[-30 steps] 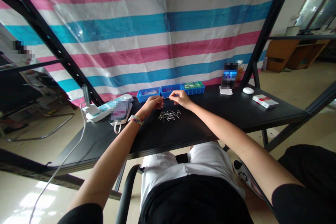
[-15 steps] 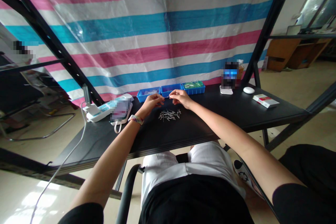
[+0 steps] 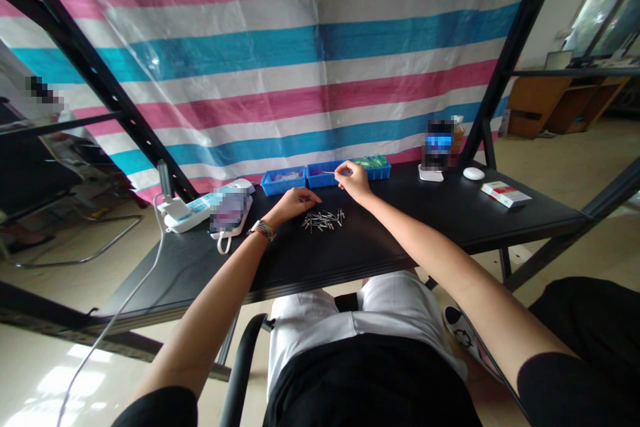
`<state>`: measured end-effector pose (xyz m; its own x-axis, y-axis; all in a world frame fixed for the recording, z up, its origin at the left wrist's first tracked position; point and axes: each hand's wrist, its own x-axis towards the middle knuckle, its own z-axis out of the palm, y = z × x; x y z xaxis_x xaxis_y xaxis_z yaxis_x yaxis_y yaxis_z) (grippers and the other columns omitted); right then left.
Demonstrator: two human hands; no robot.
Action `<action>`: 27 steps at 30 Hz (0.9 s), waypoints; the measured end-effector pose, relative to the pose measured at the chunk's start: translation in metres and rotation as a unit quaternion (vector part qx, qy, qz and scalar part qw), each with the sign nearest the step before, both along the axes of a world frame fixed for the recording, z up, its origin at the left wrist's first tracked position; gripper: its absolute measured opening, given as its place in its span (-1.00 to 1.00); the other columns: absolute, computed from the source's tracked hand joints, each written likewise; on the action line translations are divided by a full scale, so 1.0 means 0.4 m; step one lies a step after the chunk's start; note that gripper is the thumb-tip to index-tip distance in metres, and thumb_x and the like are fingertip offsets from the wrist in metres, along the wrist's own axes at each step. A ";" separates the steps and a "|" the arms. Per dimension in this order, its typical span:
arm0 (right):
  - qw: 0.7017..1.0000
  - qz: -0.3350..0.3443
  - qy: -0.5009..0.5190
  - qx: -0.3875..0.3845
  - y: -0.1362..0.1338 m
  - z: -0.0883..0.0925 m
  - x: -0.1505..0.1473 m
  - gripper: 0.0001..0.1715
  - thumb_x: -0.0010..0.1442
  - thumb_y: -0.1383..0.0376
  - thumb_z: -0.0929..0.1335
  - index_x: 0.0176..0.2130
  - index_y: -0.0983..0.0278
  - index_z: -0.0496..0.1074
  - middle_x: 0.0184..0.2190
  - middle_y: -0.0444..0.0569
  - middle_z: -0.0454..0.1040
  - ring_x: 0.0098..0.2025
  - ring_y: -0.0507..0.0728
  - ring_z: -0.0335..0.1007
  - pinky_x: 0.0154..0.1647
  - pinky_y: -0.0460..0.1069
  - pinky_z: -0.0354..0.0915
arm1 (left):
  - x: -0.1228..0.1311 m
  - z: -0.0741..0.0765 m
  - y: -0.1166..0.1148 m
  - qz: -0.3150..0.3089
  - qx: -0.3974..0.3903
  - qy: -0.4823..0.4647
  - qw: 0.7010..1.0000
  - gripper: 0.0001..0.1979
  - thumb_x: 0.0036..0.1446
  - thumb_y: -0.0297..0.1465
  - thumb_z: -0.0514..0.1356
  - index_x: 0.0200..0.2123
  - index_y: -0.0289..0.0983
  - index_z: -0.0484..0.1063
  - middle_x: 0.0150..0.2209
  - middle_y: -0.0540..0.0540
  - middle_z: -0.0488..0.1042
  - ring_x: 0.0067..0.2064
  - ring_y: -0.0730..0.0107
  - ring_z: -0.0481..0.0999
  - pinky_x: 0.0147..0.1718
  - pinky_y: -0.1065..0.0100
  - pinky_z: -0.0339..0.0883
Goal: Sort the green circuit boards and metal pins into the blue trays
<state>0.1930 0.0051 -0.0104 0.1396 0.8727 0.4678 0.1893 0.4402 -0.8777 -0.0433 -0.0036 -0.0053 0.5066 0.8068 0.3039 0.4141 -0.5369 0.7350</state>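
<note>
A pile of several small metal pins point(image 3: 323, 219) lies on the black table point(image 3: 400, 233). My right hand point(image 3: 351, 180) pinches one thin pin point(image 3: 329, 173) and holds it over the middle blue tray point(image 3: 323, 175). My left hand point(image 3: 295, 201) rests low just left of the pile, fingers loosely together pointing toward it; I cannot see anything in it. A woven bracelet point(image 3: 263, 229) is on my left wrist.
Two more blue trays flank the middle one: left tray point(image 3: 283, 180), right tray point(image 3: 374, 167) with green parts. A white device with cable point(image 3: 200, 208) sits at left. A dark bottle point(image 3: 436, 147), white puck point(image 3: 473, 173) and red-white box point(image 3: 505, 193) stand at right. Striped tarp behind.
My hands came apart. The right hand carried the pin back and right over the blue tray; the left hand dropped down beside the pile.
</note>
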 end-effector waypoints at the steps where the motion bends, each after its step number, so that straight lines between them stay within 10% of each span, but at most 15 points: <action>1: 0.998 -0.035 -0.040 0.029 0.001 0.001 0.008 -0.93 0.13 0.36 0.42 -0.36 0.21 0.43 -0.37 -0.12 0.56 -0.45 0.07 0.44 -0.35 -0.02 0.41 | 0.001 -0.001 -0.002 -0.003 0.010 0.011 1.000 -0.85 -0.03 -0.31 0.39 -0.34 -0.12 0.75 -0.25 -0.13 0.72 -0.17 0.13 0.63 -0.15 0.21 0.51; 12: 0.951 -0.137 -0.262 0.088 0.051 -0.005 0.039 -0.74 0.34 0.43 0.36 -0.14 0.23 0.67 0.03 0.08 0.68 0.02 0.27 0.59 0.06 0.08 0.43 | -0.001 -0.002 -0.003 -0.022 0.014 0.050 0.998 -0.85 -0.02 -0.30 0.45 -0.32 -0.15 0.75 -0.23 -0.13 0.71 -0.19 0.15 0.63 -0.11 0.21 0.51; 27: 0.942 -0.047 -0.312 0.114 0.017 -0.021 0.032 -0.75 0.29 0.46 0.34 -0.24 0.24 0.61 -0.14 0.00 0.66 -0.19 0.16 0.52 -0.08 0.01 0.35 | -0.008 -0.002 0.010 -0.060 -0.028 0.038 0.997 -0.77 -0.01 -0.16 0.48 -0.38 -0.19 0.68 -0.33 -0.13 0.66 -0.29 0.25 0.57 -0.24 0.30 0.46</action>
<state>0.2060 0.0121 -0.0190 -0.1534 0.7376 0.6575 0.6842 0.5594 -0.4679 -0.0464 0.0004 -0.0062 0.6200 0.7538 0.2177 0.4054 -0.5454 0.7337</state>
